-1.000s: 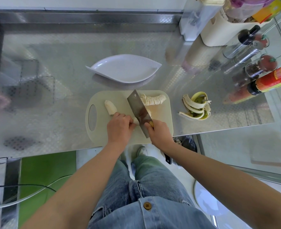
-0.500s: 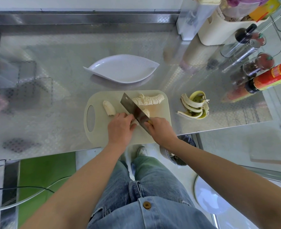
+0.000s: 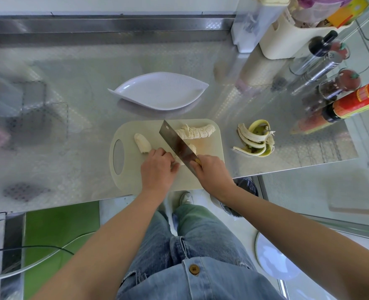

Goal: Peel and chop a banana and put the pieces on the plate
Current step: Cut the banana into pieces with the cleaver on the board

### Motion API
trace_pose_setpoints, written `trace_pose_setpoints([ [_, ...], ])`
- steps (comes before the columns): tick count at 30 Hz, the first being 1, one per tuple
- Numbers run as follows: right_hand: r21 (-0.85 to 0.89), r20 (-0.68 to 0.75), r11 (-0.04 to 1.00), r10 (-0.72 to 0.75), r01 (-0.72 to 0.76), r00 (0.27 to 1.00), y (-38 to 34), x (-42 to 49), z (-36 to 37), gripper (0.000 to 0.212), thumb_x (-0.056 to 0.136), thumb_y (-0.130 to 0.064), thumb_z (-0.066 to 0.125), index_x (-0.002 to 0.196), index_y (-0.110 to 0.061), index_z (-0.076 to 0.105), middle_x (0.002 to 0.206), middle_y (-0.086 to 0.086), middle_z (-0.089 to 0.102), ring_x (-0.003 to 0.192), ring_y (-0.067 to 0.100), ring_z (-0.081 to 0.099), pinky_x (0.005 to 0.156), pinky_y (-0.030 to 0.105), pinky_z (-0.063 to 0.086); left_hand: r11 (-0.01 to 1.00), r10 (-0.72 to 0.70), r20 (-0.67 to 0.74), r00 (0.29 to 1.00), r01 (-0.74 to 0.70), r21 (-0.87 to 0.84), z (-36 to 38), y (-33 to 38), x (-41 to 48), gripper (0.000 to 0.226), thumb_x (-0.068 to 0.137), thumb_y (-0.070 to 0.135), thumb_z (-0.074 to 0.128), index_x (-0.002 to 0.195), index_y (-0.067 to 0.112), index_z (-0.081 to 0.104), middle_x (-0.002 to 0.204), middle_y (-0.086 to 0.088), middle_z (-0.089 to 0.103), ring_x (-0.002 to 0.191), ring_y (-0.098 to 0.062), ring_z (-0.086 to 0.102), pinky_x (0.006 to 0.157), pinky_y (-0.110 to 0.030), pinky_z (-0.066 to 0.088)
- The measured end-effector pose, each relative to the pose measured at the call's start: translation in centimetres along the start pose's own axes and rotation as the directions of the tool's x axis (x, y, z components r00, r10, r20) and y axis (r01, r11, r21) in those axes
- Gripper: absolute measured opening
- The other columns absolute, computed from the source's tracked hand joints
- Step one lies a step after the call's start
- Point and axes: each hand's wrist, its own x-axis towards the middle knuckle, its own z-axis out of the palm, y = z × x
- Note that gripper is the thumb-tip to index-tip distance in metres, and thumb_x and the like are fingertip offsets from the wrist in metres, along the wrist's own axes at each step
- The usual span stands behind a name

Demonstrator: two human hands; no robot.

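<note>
- The cutting board (image 3: pixel 135 180), pale plastic with rounded corners and an oval handle hole at its left end, overhangs the near edge of the steel counter (image 3: pixel 60 148).
- The left hand (image 3: pixel 157 169) rests on the board with fingers curled down over a piece of banana; what lies beneath them is mostly hidden.
- The right hand (image 3: pixel 211 172) is wrapped tight around the handle of the cleaver (image 3: pixel 177 144), whose flat rectangular metal blade runs diagonally, tip toward the far left.
- A peeled banana stub (image 3: pixel 142 143) lies left of the blade, long axis slanting from far-left to near-right, its cut end just beside the left fingers.
- A row of slices (image 3: pixel 195 132) lies at the board's far right, running left to right.
- The banana peel (image 3: pixel 255 140) lies splayed on the counter right of the board, apart from it.
- The white leaf-shaped plate (image 3: pixel 157 92), finely ribbed, sits beyond the board, with bare textured counter wide to its left.
- Bottles and jars (image 3: pixel 339 83) crowd the far right.
</note>
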Motion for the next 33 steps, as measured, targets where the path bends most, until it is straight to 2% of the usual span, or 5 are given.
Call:
trace_pose_setpoints([
  [6,-0.007,-0.007,1.000,-0.003,0.003,1.000,-0.2,0.1,0.1,0.031,0.100,-0.029,0.042,0.091,-0.005,0.060,0.079,0.008,0.056,0.069,0.024,0.051,0.062,0.030,0.036,1.000,-0.007,0.003,1.000,0.007,-0.009,0.1,-0.1,0.0,0.018,0.075,0.030,0.077,0.074,0.015,0.068,0.081,-0.003,0.061,0.080,-0.022,0.054,0.054,-0.027,0.036],
  [15,-0.040,-0.007,0.999,-0.008,0.008,1.000,0.2,0.4,0.8,0.033,0.100,-0.032,0.040,0.098,-0.007,0.061,0.084,0.010,0.059,0.072,0.024,0.054,0.067,0.038,0.048,1.000,-0.006,0.014,1.000,0.006,-0.013,-0.1,0.0,0.0,0.017,0.075,0.029,0.077,0.072,0.015,0.069,0.081,-0.003,0.061,0.081,-0.022,0.054,0.055,-0.027,0.032],
  [21,-0.037,0.014,0.998,0.048,-0.047,0.999,-0.1,0.5,1.7,0.031,0.101,-0.031,0.041,0.096,-0.006,0.059,0.083,0.009,0.056,0.072,0.026,0.051,0.063,0.036,0.041,1.000,-0.009,0.009,1.000,0.009,-0.023,-0.1,0.0,0.1,0.019,0.074,0.030,0.078,0.069,0.015,0.068,0.079,-0.003,0.060,0.080,-0.023,0.054,0.054,-0.027,0.031],
  [26,0.106,0.006,0.988,0.113,-0.114,0.994,-0.4,0.5,1.1,0.028,0.099,-0.024,0.045,0.075,-0.011,0.045,0.071,0.007,0.050,0.064,0.024,0.042,0.054,0.031,0.027,0.999,-0.024,0.020,1.000,0.025,-0.031,-0.1,0.1,0.2,0.020,0.077,0.033,0.075,0.070,0.015,0.068,0.080,-0.001,0.060,0.082,-0.022,0.054,0.056,-0.028,0.032],
  [33,0.069,-0.042,0.998,0.020,-0.017,0.999,-0.4,0.1,0.5,0.025,0.099,-0.025,0.044,0.081,-0.010,0.053,0.075,0.007,0.054,0.065,0.021,0.045,0.054,0.028,0.029,1.000,-0.023,0.022,0.999,0.024,-0.011,-0.3,0.1,0.2,0.017,0.076,0.029,0.076,0.071,0.014,0.069,0.082,-0.003,0.061,0.082,-0.023,0.054,0.056,-0.028,0.033],
])
